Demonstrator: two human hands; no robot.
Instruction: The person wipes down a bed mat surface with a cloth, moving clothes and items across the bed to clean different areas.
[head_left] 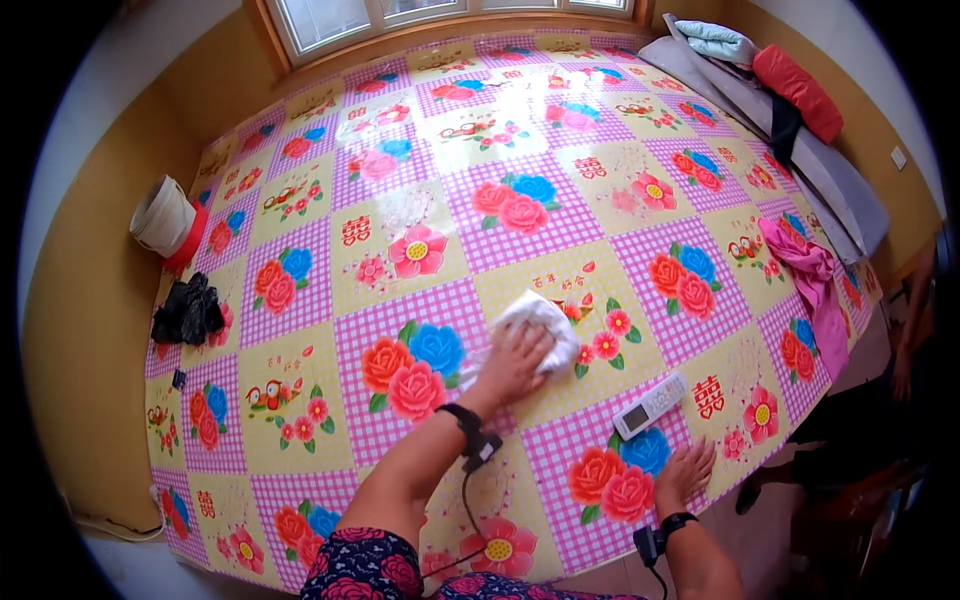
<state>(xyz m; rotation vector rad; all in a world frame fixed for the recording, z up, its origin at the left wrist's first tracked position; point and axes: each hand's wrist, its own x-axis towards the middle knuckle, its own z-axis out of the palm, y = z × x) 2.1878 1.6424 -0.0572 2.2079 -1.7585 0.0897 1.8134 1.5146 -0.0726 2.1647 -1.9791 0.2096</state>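
white cloth (563,342) lies bunched under the left hand (518,355), mid-scene on the patterned cover (545,262); whether that hand clenches it i cannot tell. the right hand (686,474) lies flat, holding nothing, near the remote (650,406) at near right. wiping seems in hand; the next stroke calls for even, flat pressure.

Noted plain white cloth (565,340); beneath cloth, recorded cover (350,340) chequered in pink-and-white gingham and yellow, with floral print in red, pink and blue; right of cloth, observed pink fabric (813,278); left of cloth, black bundle (188,312).
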